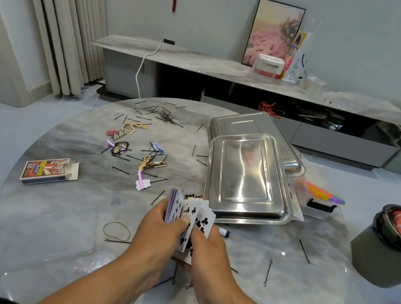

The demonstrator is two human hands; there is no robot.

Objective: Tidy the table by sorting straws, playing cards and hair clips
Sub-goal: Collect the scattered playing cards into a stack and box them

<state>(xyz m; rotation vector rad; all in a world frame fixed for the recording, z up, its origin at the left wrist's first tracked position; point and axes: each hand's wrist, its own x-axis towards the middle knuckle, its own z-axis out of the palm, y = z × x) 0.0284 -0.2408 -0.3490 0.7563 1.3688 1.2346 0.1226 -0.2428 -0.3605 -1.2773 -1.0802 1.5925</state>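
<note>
With my left hand and right hand both grasping the fanned playing cards at lower centre, the open card box lies flat on the desk at middle left, nearer my left grip

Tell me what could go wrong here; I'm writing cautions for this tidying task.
The playing cards sit fanned unevenly between the left hand and right hand, so some might slip out. Fallen cards could land among the bobby pins nearby, mixing the sorts.
</note>
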